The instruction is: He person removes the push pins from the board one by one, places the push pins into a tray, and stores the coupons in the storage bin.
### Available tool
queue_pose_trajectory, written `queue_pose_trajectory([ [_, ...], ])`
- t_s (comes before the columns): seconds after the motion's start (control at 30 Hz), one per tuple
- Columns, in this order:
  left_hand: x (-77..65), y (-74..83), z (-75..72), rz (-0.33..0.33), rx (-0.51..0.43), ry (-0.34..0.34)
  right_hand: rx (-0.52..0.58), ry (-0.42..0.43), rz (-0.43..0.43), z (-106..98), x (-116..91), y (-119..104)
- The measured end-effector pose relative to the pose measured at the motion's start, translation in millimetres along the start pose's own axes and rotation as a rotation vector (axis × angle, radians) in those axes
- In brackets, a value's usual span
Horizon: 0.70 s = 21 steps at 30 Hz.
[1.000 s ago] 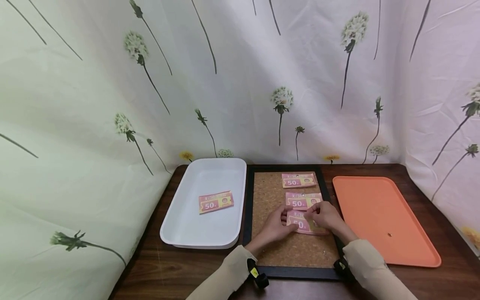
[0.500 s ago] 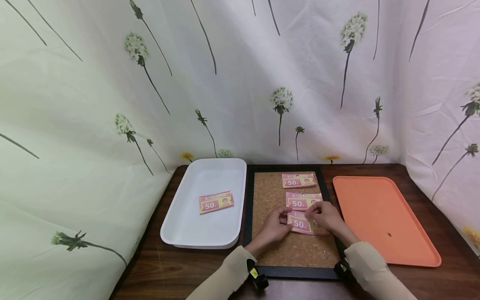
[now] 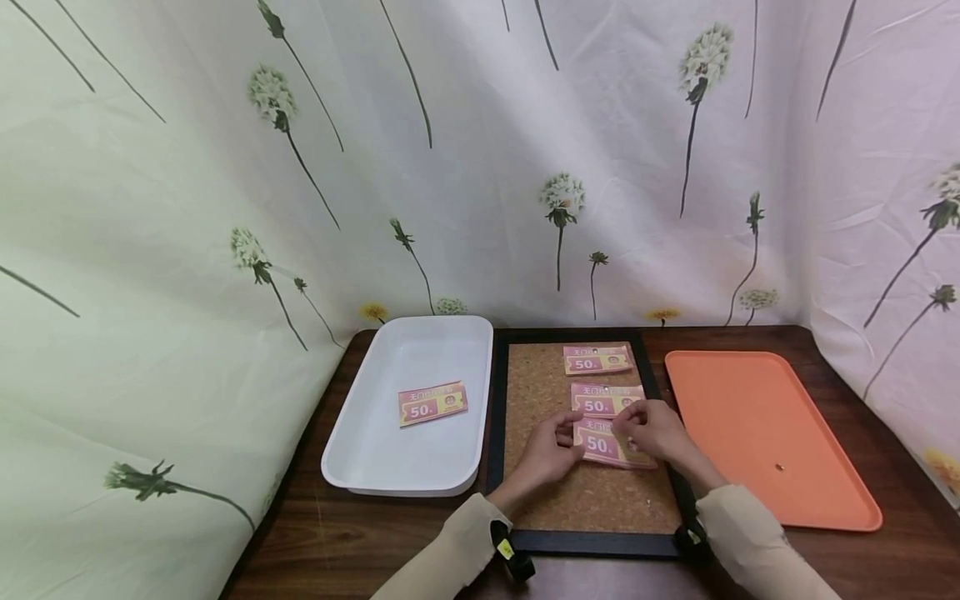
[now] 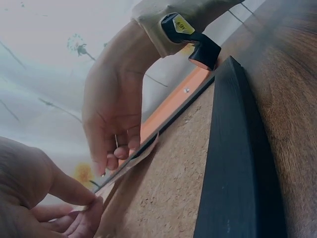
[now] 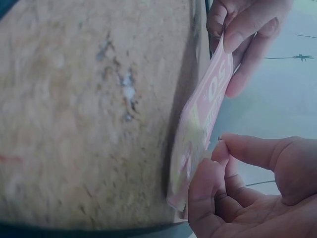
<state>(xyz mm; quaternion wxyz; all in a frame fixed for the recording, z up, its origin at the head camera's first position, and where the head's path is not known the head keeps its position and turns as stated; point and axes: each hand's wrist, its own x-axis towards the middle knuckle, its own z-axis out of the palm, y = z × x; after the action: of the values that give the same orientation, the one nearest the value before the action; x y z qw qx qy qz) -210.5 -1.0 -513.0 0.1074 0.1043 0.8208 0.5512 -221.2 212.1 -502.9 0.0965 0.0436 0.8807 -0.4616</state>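
My left hand [image 3: 550,452] pinches the left edge of a pink and yellow "50" coupon [image 3: 597,445] on the cork board [image 3: 558,504]. In the right wrist view this coupon [image 5: 205,106] stands slightly off the cork. Over its upper right part, my right hand [image 3: 658,433] pinches a tiny thumbtack [image 5: 219,139] between thumb and finger, its point barely showing. Just above, a matching coupon [image 3: 592,406] lies fixed with a tack at its top. Another pinned coupon [image 3: 585,364] is higher on the board.
On the left, a white basin [image 3: 375,458] has one more coupon [image 3: 432,405] in it. An orange tray [image 3: 742,408] lies to the right, bearing a small tack [image 3: 780,467]. The board's black frame [image 3: 592,544] borders the cork. A flowered curtain [image 3: 480,167] hangs behind.
The held coupon has shifted very slightly upward toward the one above it. My left thumb has drawn back to the coupon's left edge. The right hand has barely moved.
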Motion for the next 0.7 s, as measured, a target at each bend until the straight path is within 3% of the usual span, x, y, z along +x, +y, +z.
queue_pose_trajectory([
  [0.27, -2.6, 2.4, -8.2, 0.021, -0.025, -0.004, 0.016, 0.005, -0.049, -6, -6, -1],
  [0.5, -5.2, 10.4, -21.1, -0.004, -0.091, -0.004, 0.058, -0.004, -0.061, -15, -11, -5],
  [0.7, -4.5, 12.2, -35.9, 0.046, -0.076, 0.007, 0.002, 0.028, -0.14, -26, -20, -10],
])
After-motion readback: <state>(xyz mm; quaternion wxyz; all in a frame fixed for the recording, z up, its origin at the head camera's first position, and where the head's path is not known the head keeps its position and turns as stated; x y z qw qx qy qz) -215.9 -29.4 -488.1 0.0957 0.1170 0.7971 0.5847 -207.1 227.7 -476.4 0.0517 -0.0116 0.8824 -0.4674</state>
